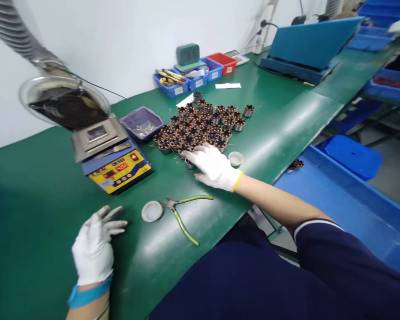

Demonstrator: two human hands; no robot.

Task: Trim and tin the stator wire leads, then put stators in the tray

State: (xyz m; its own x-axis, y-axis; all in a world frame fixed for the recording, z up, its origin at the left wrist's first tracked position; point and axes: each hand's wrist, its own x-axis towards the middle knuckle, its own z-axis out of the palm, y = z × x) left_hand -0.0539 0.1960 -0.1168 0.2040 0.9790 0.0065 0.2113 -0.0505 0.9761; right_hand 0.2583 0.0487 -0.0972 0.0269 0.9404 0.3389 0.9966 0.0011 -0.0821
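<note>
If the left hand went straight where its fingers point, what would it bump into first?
Probably the round dish, with the cutters just beyond. How high the left hand is above the table is unclear, so it might pass over instead.

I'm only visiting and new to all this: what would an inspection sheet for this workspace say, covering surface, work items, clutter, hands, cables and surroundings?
Surface: green bench top, glossy, with bright reflections.
Work items: many round metal parts clustered mid-bench; green-handled cutters lying open between a round dish and the bench's near edge.
Clutter: purple tray of small pieces; blue bin holding pen-like sticks; red bin.
Hands: gloved left hand loosely open, holding nothing visible; gloved right hand at the cluster's near edge, grip unclear.
Cables: thin dark cable against the wall; cords near the wall strip.
Surroundings: grey ribbed duct; large blue tray beside the bench.
</note>
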